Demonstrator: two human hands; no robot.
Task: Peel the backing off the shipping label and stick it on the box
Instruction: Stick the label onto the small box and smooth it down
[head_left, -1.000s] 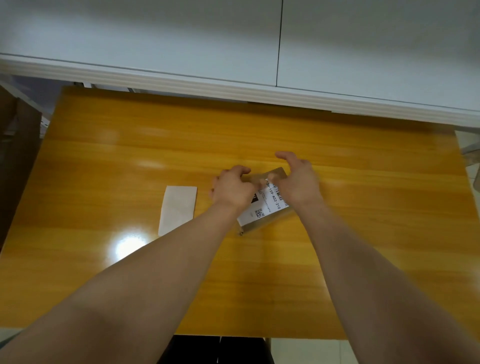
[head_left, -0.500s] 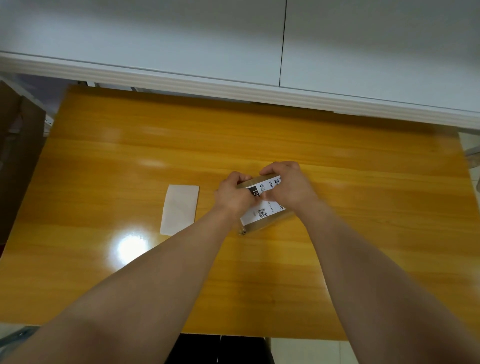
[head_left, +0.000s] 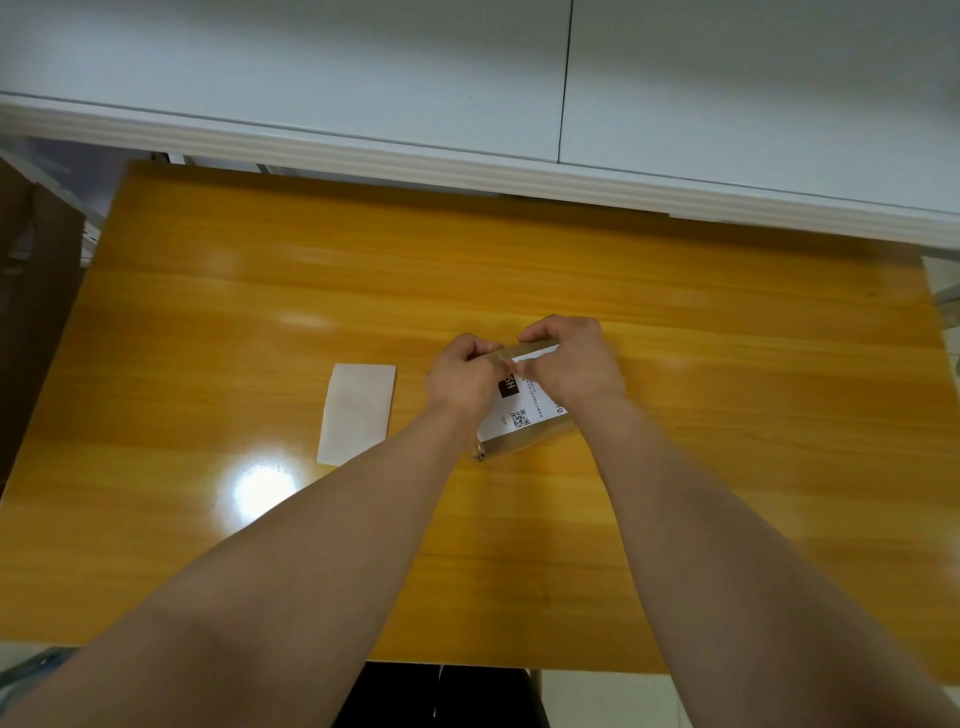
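Tabletop (head_left: 675, 467): box (head_left: 524, 441) half hidden under hands.

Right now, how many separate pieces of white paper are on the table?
2: the blank backing sheet lies flat left of the hands; the printed shipping label sits on the box under both hands. More could be hidden beneath the forearms.

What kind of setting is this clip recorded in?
Probably an office or small packing spot, not a warehouse: a bare wooden table against white cabinets, with only a small box, its label and a backing sheet.
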